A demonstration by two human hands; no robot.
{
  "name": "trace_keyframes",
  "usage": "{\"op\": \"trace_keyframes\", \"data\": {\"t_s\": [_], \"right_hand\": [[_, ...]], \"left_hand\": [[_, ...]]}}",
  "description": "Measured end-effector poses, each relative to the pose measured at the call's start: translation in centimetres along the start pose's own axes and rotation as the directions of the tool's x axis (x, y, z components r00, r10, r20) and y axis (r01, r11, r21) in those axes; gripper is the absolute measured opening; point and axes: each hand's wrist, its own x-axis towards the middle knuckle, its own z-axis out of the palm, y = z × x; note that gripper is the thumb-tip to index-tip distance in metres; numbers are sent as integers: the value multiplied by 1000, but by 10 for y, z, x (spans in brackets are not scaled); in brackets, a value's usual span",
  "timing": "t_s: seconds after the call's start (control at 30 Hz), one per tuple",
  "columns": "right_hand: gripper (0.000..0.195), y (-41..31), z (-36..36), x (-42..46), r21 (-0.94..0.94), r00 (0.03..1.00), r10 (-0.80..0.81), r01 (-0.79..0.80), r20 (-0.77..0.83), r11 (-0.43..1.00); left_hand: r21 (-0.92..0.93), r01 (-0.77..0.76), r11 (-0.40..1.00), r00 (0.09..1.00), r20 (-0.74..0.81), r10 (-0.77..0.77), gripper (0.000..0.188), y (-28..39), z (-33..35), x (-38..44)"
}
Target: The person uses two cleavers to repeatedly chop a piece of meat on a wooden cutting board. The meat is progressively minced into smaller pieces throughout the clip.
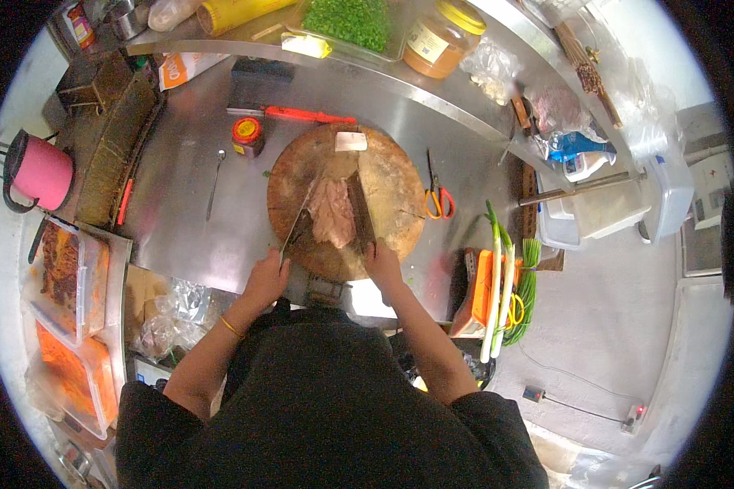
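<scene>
A mound of minced pale pink meat (331, 214) lies near the middle of a round wooden chopping block (397, 177). My left hand (266, 278) grips the handle of one cleaver (295, 231), its blade slanting along the meat's left side. In my right hand (381, 264) is a second cleaver (361, 211), whose dark, broad blade stands at the meat's right side. Both blades point away from me, close against the mound. A small pale rectangular piece (350, 141) rests at the block's far edge; what it is, I cannot tell.
Red-and-yellow-handled scissors (439, 200) lie right of the block. On the left are a spoon (216, 183) and a red-lidded jar (247, 137). Beyond the block lies a red-handled tool (309, 115). Scallions (499, 281) lie at the right. A raised shelf (416, 87) spans the back.
</scene>
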Motion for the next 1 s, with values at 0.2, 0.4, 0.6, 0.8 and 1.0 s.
{"op": "trace_keyframes", "data": {"t_s": [0.2, 0.4, 0.6, 0.8, 1.0], "right_hand": [[23, -13, -10, -11, 63, 999, 7, -4, -49, 998], [22, -13, -17, -8, 92, 996, 23, -15, -91, 996], [20, 0, -9, -6, 102, 1000, 5, -4, -11, 995], [21, 3, -6, 4, 54, 998, -38, 36, 41, 998], [21, -4, 1, 8, 66, 996, -72, 75, -52, 995]], "left_hand": [[19, 73, 997, 994, 80, -75, 39, -3, -6, 1], [34, 82, 996, 993, 80, -85, 41, -7, -4, 0], [23, 27, 999, 999, 39, -28, 38, -13, 3, 0], [32, 22, 999, 999, 27, -23, 32, -5, -1, -1], [5, 90, 996, 992, 83, -90, 33, 9, -13, 0]]}}
